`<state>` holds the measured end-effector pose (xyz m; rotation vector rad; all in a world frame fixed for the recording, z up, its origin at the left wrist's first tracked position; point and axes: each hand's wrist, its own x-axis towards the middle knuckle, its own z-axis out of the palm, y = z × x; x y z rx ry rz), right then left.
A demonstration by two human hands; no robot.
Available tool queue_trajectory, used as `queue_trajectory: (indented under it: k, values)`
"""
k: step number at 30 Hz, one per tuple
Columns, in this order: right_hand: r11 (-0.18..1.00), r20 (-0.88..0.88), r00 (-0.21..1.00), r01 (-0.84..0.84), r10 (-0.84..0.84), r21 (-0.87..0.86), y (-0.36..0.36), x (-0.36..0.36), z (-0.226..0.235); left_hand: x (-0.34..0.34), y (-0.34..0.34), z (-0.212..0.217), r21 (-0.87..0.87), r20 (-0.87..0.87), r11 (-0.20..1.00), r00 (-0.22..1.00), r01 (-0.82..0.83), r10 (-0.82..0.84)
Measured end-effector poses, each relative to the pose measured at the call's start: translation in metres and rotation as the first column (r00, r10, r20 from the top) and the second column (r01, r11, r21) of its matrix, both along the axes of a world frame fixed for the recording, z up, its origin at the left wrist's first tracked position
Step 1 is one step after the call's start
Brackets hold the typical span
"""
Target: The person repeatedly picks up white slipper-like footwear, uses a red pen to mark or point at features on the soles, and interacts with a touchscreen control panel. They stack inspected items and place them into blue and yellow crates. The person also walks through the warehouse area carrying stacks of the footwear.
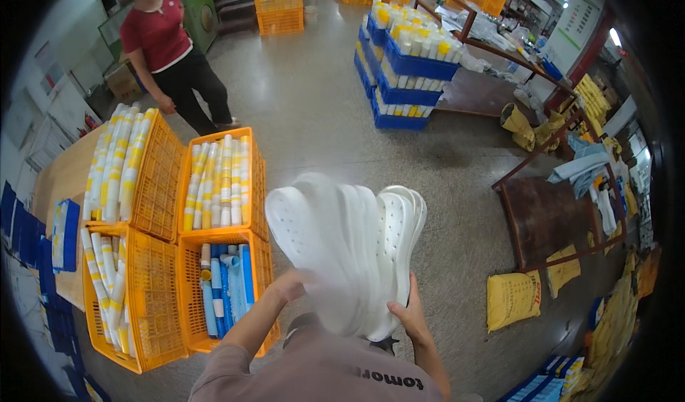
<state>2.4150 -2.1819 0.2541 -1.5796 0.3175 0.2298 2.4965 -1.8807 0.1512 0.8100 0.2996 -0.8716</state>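
Observation:
A row of white clogs point(342, 248), nested side by side with holes in their uppers, is held out in front of my body. The clogs on the left are smeared by motion. My left hand point(291, 286) presses against the left end of the row, its fingertips hidden behind the clogs. At the right end my right hand point(411, 312) wraps the outermost clog, thumb on the near side. Both hands carry the row between them above the grey floor.
Orange crates point(153, 298) full of white, yellow and blue rolls stand at the left. A person in a red shirt point(160, 34) is behind them. Blue crates point(417, 63) are stacked ahead. A brown metal-framed table point(546, 220) and yellow sack point(514, 300) are to the right.

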Motion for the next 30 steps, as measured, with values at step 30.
queue_trajectory:
  k: [30]
  values:
    - [0.78, 0.073, 0.779, -0.625, 0.622, 0.021, 0.167, 1.184, -0.012, 0.952, 0.152, -0.004, 0.412, 0.145, 0.735, 0.836, -0.538, 0.53]
